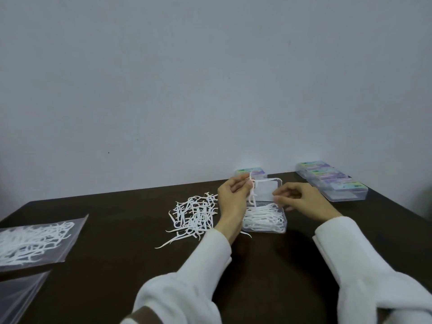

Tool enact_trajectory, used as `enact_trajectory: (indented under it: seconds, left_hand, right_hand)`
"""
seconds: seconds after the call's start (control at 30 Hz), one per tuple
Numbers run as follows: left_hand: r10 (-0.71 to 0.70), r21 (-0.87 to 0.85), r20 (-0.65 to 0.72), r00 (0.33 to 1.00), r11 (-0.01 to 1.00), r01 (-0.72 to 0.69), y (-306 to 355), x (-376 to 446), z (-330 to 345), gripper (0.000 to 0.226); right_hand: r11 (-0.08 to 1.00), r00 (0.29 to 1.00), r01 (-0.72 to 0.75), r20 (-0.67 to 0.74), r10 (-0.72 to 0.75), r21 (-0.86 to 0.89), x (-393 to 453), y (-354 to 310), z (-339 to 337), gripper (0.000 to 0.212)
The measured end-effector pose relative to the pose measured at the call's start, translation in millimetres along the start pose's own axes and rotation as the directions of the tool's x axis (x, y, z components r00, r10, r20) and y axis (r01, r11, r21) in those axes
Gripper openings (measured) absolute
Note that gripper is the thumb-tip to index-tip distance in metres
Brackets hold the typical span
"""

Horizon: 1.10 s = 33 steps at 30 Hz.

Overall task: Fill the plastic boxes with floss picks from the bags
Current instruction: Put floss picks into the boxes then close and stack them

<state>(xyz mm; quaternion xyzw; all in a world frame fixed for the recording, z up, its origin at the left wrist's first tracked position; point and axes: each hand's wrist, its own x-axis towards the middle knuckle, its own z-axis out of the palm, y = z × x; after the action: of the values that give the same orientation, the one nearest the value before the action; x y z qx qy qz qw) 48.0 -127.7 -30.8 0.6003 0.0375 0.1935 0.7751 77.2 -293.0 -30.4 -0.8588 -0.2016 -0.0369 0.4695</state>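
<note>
An open clear plastic box (pixel 265 226) lies on the dark table, its lid raised behind it and white floss picks lying inside. My left hand (pixel 232 197) hovers over the box's left side and pinches a few floss picks (pixel 253 190) that dangle above it. My right hand (pixel 301 198) is over the box's right side, fingers curled toward its edge; whether they grip anything is unclear. A loose heap of floss picks (pixel 194 213) lies just left of the box. A clear bag of floss picks (pixel 35 240) lies at the far left.
A closed labelled box (pixel 251 172) stands behind the open one. A row of closed labelled boxes (pixel 332 181) lies at the back right near the wall. An empty-looking clear bag (pixel 18 293) lies at the front left corner. A grey wall runs behind the table.
</note>
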Motion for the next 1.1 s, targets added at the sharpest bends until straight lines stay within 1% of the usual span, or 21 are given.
enact_trajectory:
  seconds: [0.07, 0.1, 0.17, 0.2, 0.27, 0.33, 0.4, 0.43, 0.5, 0.6, 0.67, 0.8, 0.83, 0.9, 0.97, 1.03, 1.1]
  left_hand:
    - [-0.040, -0.071, -0.001, 0.999, 0.997, 0.039, -1, 2, 7, 0.020]
    - [-0.048, -0.084, 0.004, 0.999, 0.995, 0.048, -1, 2, 10, 0.022]
    - [-0.047, -0.075, 0.017, 0.999, 0.996, 0.048, -3, 2, 14, 0.025]
    - [-0.045, -0.065, 0.023, 0.999, 0.997, 0.046, -4, 0, 15, 0.025]
    - [-0.037, -0.061, 0.035, 0.999, 0.997, 0.040, -5, -1, 16, 0.025]
    - [-0.028, -0.050, 0.043, 0.999, 0.998, 0.030, -5, -2, 14, 0.023]
    - [-0.014, -0.015, 0.039, 0.999, 1.000, 0.014, -5, -2, 11, 0.020]
    - [-0.006, 0.003, 0.036, 0.999, 1.000, 0.006, -6, -1, 10, 0.020]
    - [-0.001, 0.036, 0.035, 0.999, 0.999, 0.000, -8, 0, 7, 0.020]
    - [-0.011, 0.043, 0.017, 1.000, 0.999, 0.010, -10, 2, 3, 0.021]
    - [-0.013, 0.018, -0.002, 1.000, 1.000, 0.013, -8, 4, 1, 0.022]
    - [-0.002, -0.046, -0.067, 0.998, 0.999, -0.001, 0, 10, -6, 0.021]
    - [-0.005, -0.065, -0.090, 0.996, 0.998, -0.001, 2, 12, -8, 0.019]
    - [-0.024, -0.111, -0.117, 0.993, 0.994, 0.011, 6, 16, -12, 0.017]
    - [-0.043, -0.157, -0.105, 0.994, 0.987, 0.026, 9, 17, -15, 0.019]
    - [-0.048, -0.162, -0.089, 0.995, 0.986, 0.033, 11, 16, -16, 0.020]
    - [-0.044, -0.174, -0.094, 0.995, 0.984, 0.027, 13, 15, -17, 0.019]
  right_hand:
    - [0.999, 0.999, 0.037, -0.027, -0.036, 0.020, 2, -2, -2, 0.006]
    - [0.999, 0.998, 0.045, -0.047, -0.045, 0.000, 3, -2, -4, 0.007]
    - [0.999, 0.998, 0.042, -0.054, -0.043, -0.035, 3, -1, -5, 0.010]
    - [0.999, 0.999, 0.034, -0.042, -0.035, -0.021, 3, -2, -3, 0.012]
    - [0.994, 0.999, 0.030, -0.018, -0.029, 0.101, 2, -4, 2, 0.018]
    - [0.964, 0.998, 0.048, -0.040, -0.039, 0.260, 1, -10, 7, 0.022]
    - [0.935, 0.992, 0.104, -0.105, -0.072, 0.340, 1, -14, 8, 0.016]
    - [0.930, 0.987, 0.130, -0.131, -0.089, 0.345, 1, -16, 7, 0.011]
    - [0.941, 0.985, 0.138, -0.139, -0.098, 0.311, 1, -15, 7, 0.007]
    - [0.967, 0.993, 0.085, -0.102, -0.062, 0.238, 1, -10, 8, 0.008]
    - [0.982, 0.993, 0.080, -0.099, -0.063, 0.170, 0, -7, 8, 0.009]
    - [0.995, 0.985, 0.094, -0.151, -0.086, 0.045, 0, -7, 0, 0.009]
    - [0.996, 0.988, 0.087, -0.128, -0.084, 0.024, -1, -7, -1, 0.009]
    - [0.997, 0.997, 0.070, -0.018, -0.070, 0.012, -3, -9, 0, 0.011]
    - [0.994, 0.994, 0.078, 0.081, -0.071, -0.079, -4, -10, 5, 0.014]
    - [0.980, 0.990, 0.090, 0.124, -0.069, -0.180, -4, -8, 5, 0.014]
    - [0.967, 0.988, 0.098, 0.136, -0.067, -0.234, -4, -6, 4, 0.009]
